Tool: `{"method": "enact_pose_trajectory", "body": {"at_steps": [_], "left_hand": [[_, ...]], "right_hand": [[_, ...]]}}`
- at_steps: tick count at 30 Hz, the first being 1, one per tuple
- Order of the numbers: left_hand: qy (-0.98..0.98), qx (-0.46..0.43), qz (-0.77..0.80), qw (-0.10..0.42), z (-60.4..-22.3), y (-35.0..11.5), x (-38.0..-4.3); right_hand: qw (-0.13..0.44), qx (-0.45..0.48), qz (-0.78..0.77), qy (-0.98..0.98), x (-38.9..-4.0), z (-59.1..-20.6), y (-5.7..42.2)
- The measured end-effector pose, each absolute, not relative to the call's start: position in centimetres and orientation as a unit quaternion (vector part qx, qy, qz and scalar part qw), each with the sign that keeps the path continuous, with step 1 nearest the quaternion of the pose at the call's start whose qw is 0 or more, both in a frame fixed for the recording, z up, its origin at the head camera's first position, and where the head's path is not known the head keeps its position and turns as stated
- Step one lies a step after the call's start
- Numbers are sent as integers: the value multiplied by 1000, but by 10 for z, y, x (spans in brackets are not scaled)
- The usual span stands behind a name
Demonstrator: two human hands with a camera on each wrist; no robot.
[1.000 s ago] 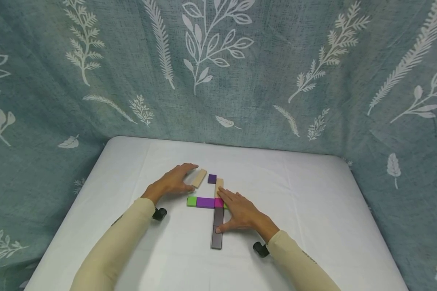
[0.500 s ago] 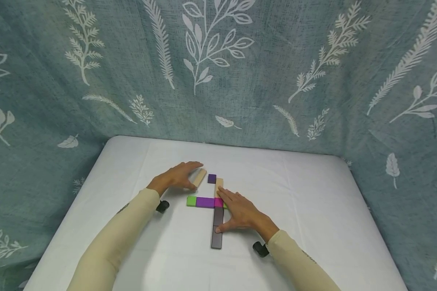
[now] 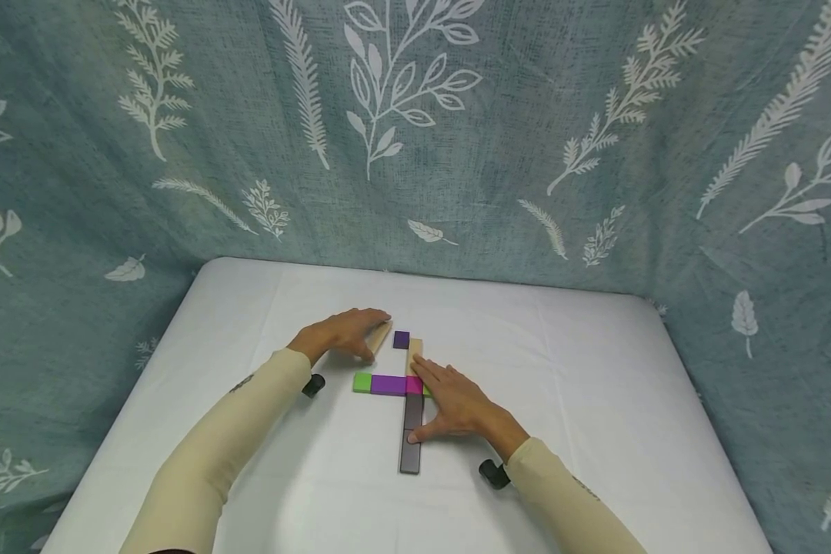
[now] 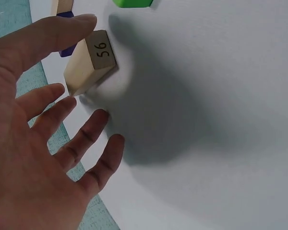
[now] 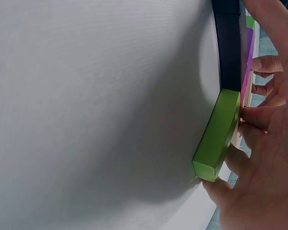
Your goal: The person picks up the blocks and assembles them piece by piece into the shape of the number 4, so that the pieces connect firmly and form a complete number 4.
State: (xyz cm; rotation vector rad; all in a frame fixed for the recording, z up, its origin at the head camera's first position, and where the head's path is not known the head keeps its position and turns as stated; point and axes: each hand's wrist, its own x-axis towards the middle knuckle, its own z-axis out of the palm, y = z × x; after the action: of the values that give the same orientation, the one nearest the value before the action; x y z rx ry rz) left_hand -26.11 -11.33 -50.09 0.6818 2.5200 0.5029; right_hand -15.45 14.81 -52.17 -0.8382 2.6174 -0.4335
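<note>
My left hand (image 3: 342,332) spreads its thumb and fingers around a loose wooden block (image 4: 79,69). In the left wrist view the thumb overlaps the block, whose near end is marked 56, and the fingertips reach toward its far end. My right hand (image 3: 457,404) lies along a cross-shaped row of flat blocks, its fingertips by a wooden block (image 3: 414,350) and its thumb at a dark grey block (image 3: 410,455). A magenta block (image 3: 414,385) forms the centre, with a purple block (image 3: 388,385) to its left. Under the right hand sits a green block (image 5: 217,134), mostly hidden in the head view.
A small dark purple block (image 3: 402,339) stands beside the top of the wooden block. Another green block (image 3: 362,382) ends the cross's left arm. Everything lies on a white-covered table (image 3: 561,331), with a leaf-patterned teal curtain (image 3: 498,138) behind.
My left hand has moved right and slightly forward, coming over the loose wooden block and covering more of it. My right hand and the cross of blocks stay in place.
</note>
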Motion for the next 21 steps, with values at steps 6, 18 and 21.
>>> {"method": "enact_pose_trajectory", "body": {"at_steps": [6, 18, 21], "left_hand": [[920, 251, 186, 238, -502, -110, -260], [929, 261, 171, 200, -506, -112, -263], [929, 260, 177, 195, -506, -113, -262]], "right_hand": [[182, -295, -149, 926, -154, -524, 148], [177, -295, -147, 927, -154, -525, 148], [178, -296, -147, 927, -154, -524, 149]]}}
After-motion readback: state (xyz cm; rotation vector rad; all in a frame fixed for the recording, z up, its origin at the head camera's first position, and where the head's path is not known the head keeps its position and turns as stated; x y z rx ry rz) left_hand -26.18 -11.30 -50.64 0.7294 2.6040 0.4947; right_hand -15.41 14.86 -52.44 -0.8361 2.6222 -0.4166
